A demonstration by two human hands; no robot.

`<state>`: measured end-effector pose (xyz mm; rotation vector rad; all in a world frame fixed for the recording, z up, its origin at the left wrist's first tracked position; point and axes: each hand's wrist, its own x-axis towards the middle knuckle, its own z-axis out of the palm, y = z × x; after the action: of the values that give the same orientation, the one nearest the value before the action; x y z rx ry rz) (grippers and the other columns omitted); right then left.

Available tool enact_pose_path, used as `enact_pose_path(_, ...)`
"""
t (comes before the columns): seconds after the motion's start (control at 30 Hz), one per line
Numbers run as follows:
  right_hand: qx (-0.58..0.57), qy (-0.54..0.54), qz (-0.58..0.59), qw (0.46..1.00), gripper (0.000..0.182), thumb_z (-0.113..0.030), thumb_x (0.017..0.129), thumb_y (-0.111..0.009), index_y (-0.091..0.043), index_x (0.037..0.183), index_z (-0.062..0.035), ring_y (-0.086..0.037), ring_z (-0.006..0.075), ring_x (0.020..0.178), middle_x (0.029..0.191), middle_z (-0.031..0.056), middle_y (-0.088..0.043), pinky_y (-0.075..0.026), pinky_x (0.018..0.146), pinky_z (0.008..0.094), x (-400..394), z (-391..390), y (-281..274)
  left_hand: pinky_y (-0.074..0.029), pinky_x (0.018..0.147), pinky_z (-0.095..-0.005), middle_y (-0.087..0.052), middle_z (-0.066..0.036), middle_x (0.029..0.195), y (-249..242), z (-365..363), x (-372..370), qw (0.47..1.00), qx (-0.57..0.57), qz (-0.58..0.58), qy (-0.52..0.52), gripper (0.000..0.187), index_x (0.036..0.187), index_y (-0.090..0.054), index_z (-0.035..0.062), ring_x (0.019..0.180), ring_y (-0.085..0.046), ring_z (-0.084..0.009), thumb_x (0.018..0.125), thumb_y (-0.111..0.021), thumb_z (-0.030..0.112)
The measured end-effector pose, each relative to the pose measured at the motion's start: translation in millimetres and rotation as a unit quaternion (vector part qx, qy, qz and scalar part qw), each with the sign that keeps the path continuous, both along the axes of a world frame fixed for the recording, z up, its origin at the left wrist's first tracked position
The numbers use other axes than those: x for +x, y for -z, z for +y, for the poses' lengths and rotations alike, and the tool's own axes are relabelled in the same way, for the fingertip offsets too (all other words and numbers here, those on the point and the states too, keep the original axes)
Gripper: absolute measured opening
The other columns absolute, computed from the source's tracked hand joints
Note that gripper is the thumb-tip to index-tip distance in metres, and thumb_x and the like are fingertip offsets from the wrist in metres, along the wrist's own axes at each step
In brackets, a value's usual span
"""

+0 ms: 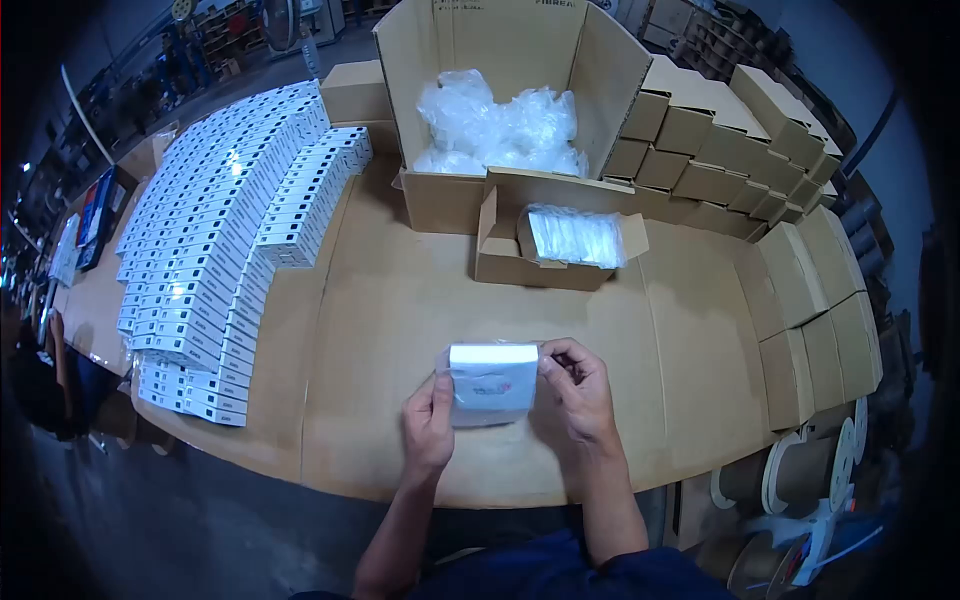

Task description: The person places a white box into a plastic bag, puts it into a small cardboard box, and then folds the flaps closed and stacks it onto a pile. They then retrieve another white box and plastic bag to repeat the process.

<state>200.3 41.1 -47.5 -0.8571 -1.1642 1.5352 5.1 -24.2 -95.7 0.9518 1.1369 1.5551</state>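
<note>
A white box in a clear plastic bag (492,388) is held over the cardboard-covered table, near its front edge. My left hand (430,424) grips the bag's left side, thumb on top. At the upper right corner of the bag, my right hand (578,390) pinches the plastic between thumb and fingers. Beyond my hands stands an open small carton (540,273) with a row of plastic-wrapped packets (575,237) inside. Behind it, a large open carton (520,45) holds crumpled clear plastic bags (500,120).
Stacked white boxes (215,230) cover the table's left side. Closed brown cartons (725,135) are piled at the back right, with more cartons (815,310) along the right edge. Spools (810,465) stand below at the right. Part of another person (60,370) shows at far left.
</note>
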Motion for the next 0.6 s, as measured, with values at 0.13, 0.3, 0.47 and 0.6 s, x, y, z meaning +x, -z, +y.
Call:
enact_pose_path(0.13, 0.009, -0.006, 0.042, 0.999, 0.011, -0.004, 0.101, -0.065, -0.065, 0.111, 0.0015, -0.065, 0.0174, 0.110, 0.117, 0.0158, -0.071, -0.050, 0.101, 0.0326, -3.7, 2.0, 0.0, -0.042, 0.112, -0.0355, -0.068, -0.016, 0.130, -14.3, 2.0, 8.7, 0.998, 0.048, 0.006, -0.041, 0.047, 0.136, -0.059, -0.0092, 0.125, -0.060, -0.0215, 0.114, -0.040, 0.028)
enact_pose_path(0.3, -0.005, -0.036, 0.096, 0.995, 0.029, -0.003, 0.096, -0.071, -0.061, 0.123, 0.0015, -0.064, 0.0177, 0.113, 0.119, 0.0145, -0.070, -0.048, 0.105, 0.0336, -6.6, -0.8, -0.5, -0.043, 0.111, -0.0337, -0.065, -0.015, 0.130, -16.1, 4.5, 10.2, 0.997, 0.041, -0.071, -0.008, 0.048, 0.143, -0.053, -0.0075, 0.122, -0.060, -0.0200, 0.115, -0.038, 0.029)
enact_pose_path(0.47, 0.003, -0.064, -0.016, 0.998, 0.047, 0.003, 0.088, -0.078, -0.060, 0.131, 0.0032, -0.064, 0.0159, 0.110, 0.117, 0.0091, -0.068, -0.050, 0.101, 0.0309, -5.0, -4.7, 9.5, -0.044, 0.109, -0.0331, -0.061, -0.013, 0.130, -19.6, 6.9, 17.0, 0.989, 0.055, -0.132, 0.027, 0.043, 0.147, -0.047, -0.0055, 0.120, -0.059, -0.0190, 0.112, -0.045, 0.020)
enact_pose_path(0.6, 0.051, -0.062, -0.091, 0.993, 0.031, 0.003, 0.088, -0.077, -0.069, 0.119, 0.0018, -0.065, 0.0148, 0.104, 0.113, 0.0090, -0.072, -0.054, 0.091, 0.0292, -5.7, -4.5, 6.1, -0.050, 0.106, -0.0346, -0.061, -0.013, 0.129, -28.5, 6.5, 17.4, 0.996, -0.001, -0.064, 0.056, 0.038, 0.144, -0.048, -0.0034, 0.122, -0.059, -0.0200, 0.109, -0.051, 0.010)
